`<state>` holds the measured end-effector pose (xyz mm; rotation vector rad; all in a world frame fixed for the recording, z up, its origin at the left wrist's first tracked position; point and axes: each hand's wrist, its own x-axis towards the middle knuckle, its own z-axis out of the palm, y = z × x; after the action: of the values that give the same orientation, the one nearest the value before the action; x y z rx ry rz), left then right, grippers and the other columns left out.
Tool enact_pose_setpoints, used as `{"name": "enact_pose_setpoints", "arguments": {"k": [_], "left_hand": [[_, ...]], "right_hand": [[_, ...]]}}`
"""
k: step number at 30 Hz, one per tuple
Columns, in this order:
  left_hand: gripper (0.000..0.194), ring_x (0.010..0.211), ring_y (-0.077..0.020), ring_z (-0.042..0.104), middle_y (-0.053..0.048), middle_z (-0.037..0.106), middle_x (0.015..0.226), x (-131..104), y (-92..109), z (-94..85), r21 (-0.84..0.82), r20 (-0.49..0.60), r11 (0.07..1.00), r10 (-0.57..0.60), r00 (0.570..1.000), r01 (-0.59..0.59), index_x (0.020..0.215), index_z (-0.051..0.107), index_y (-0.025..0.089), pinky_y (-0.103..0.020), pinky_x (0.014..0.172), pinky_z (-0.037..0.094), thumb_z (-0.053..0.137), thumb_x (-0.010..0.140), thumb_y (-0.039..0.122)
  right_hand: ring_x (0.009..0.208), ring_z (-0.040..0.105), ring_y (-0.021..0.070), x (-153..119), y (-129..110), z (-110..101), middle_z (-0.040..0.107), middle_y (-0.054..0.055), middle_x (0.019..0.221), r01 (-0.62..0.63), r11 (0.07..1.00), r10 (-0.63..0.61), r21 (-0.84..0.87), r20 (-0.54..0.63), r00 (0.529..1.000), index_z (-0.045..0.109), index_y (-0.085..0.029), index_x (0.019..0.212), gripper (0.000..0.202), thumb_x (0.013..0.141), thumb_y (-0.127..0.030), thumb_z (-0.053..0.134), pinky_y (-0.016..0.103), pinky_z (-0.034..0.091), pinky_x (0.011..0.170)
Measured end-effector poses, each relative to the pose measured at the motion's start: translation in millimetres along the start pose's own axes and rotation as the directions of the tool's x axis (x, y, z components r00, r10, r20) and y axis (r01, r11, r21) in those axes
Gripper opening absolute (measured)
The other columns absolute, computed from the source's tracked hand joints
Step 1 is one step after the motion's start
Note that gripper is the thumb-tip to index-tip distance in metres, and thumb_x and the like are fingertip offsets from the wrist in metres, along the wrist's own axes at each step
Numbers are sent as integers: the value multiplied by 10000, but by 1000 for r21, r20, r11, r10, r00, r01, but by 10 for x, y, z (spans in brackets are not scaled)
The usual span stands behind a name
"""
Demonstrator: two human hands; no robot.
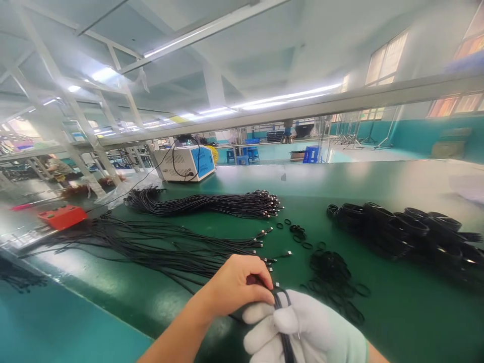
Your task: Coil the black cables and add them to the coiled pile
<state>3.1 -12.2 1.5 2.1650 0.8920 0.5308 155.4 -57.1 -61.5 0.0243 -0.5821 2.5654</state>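
In a white glove, my right hand is closed around a coiled black cable at the bottom centre. My bare left hand pinches at the top of that coil, thumb against forefinger, touching the gloved fingers. Whether a band sits between its fingertips I cannot tell. Loose black cables with metal plugs lie spread just beyond my left hand. A pile of black rubber bands lies to the right of the gloved hand.
A thick bundle of black cables lies across the green table. Several coiled cables are heaped at right. A white and blue machine stands at the back; a red box sits at left. A metal beam crosses above.
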Motion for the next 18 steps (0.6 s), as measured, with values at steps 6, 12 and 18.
{"name": "enact_pose_setpoints", "arguments": {"k": [6,12,18], "left_hand": [[145,746,-134,599,-17,670,785,57,-204,48,-169,8,986,-1,1000,2,804,693,147,-212,672,449,555,812,191],[264,675,-156,591,-6,640,759,-78,-471,132,537,-158,842,41,987,50,838,639,202,-262,634,428,381,886,182],[208,560,-166,546,5,609,671,-310,-349,615,765,-151,640,291,945,-75,735,578,207,-297,540,333,414,831,122]], "right_hand": [[541,257,57,48,-32,115,222,-66,608,131,990,-128,-54,64,990,353,-171,679,399,611,-162,746,199,170,527],[613,371,99,-72,-253,156,345,-36,684,466,862,-493,-202,-112,863,523,-157,933,338,698,-278,733,301,343,656],[820,564,170,-110,-300,25,568,59,878,502,786,-598,-361,-242,764,563,-139,1044,289,786,-230,656,432,377,887]]}}
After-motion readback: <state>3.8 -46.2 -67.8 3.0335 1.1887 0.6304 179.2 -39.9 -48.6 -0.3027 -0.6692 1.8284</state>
